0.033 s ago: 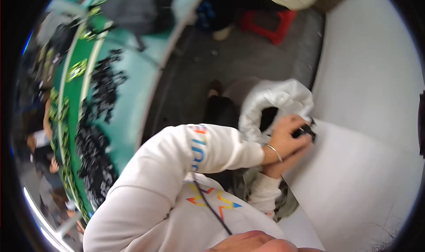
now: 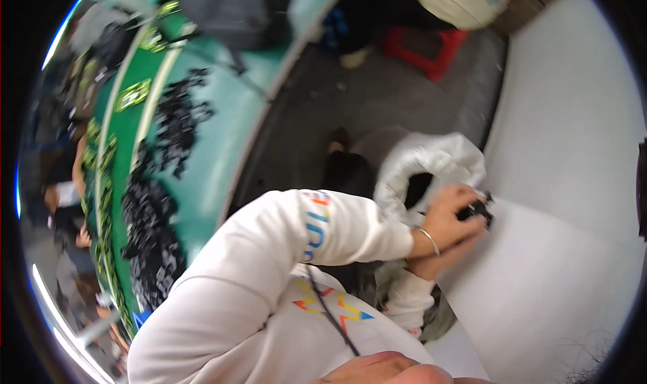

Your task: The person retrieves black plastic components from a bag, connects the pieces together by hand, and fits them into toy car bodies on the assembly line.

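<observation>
At the edge of the white work surface (image 2: 532, 262), my left hand (image 2: 450, 215) has its fingers curled around small black parts (image 2: 475, 213), whose exact kind is blurred. A bracelet circles that wrist. My right hand (image 2: 435, 262) lies just below and partly under the left one; its fingers reach along to the same black parts and look closed against them, though the left hand covers much of it. Just beyond the hands an open whitish plastic bag (image 2: 438, 153) gapes with a dark inside.
To the left runs a green conveyor table (image 2: 212, 141) bearing a heap of black parts (image 2: 151, 239) and a dark bag (image 2: 236, 14). Green-yellow pieces (image 2: 133, 95) lie along its belt. A red stool (image 2: 428, 53) stands on the floor beyond. Other people are across the conveyor.
The whole view has shifted slightly, so everything sits a little further right and lower. Both hands stay together around the black parts.
</observation>
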{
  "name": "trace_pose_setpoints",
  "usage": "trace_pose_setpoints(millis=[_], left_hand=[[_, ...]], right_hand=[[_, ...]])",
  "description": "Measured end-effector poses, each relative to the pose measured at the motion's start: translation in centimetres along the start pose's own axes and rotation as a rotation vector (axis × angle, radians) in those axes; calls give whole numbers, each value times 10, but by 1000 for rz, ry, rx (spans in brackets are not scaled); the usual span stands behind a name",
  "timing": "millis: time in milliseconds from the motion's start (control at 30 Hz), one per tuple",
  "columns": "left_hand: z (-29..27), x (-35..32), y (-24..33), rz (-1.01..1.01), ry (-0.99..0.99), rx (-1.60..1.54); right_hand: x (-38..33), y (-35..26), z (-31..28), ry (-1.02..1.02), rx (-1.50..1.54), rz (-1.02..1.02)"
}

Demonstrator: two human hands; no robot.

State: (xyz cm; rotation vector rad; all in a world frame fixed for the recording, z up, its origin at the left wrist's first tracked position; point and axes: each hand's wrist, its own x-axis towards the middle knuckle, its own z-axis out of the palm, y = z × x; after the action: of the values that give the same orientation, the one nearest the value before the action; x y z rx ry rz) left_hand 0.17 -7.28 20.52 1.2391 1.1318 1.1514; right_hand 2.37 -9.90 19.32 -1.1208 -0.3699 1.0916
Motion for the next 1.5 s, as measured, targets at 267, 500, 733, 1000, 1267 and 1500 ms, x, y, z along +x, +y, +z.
trace_pose_setpoints(millis=[267,500,733,1000,1267,1500], left_hand=[[-74,4,105,308,141,-32],[-211,-6,165,564,592,28],[-344,-48,152,482,1016,-83],[-451,-35,67,301,1232,-64],[-487,-36,65,134,1175,315],[-534,-61,72,153,1048,326]], right_hand=[[-35,-33,80,-384,-97,-246],[-95,-37,216,-523,-243,-592],[-158,47,313,-945,4,-282],[-163,148,379,-1012,-218,-245],[-127,151,407,-1147,-475,-642],[-97,128,432,-1496,-653,-185]])
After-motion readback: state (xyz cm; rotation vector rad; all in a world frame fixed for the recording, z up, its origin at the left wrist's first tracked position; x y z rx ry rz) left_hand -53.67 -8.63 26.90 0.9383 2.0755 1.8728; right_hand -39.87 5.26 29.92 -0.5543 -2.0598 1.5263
